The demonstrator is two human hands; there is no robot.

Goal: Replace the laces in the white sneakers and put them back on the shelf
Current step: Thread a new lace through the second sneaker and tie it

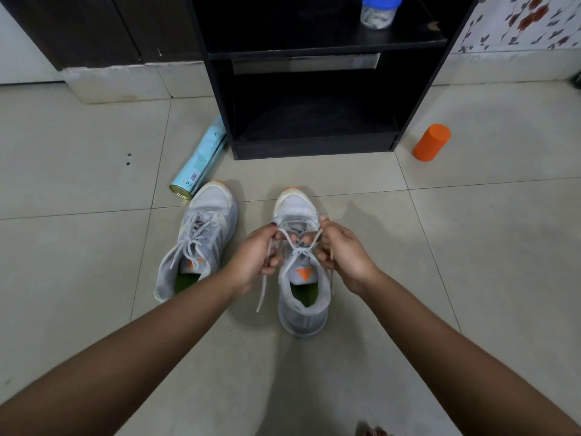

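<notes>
Two white sneakers on tiled floor (471,247), toes toward a black shelf unit (314,89). Right sneaker (301,278) upright between both hands; left sneaker (201,240) just beside it, angled slightly left, laced, lace ends loose over its opening. Left hand (254,256) fingers curled, pinching one strand of the lace (294,250) at the left side of the right sneaker's eyelets; right hand (342,253) fingers curled, pinching the other strand at the right side. Strands cross over the tongue; one loose end hangs down past the left of the shoe onto the floor. Teal spray can (198,162) lying on floor by shelf unit's left corner, near left sneaker's toe. Orange bottle (431,142) standing right of the unit. Clear jar with blue lid (379,11) on the upper shelf.
</notes>
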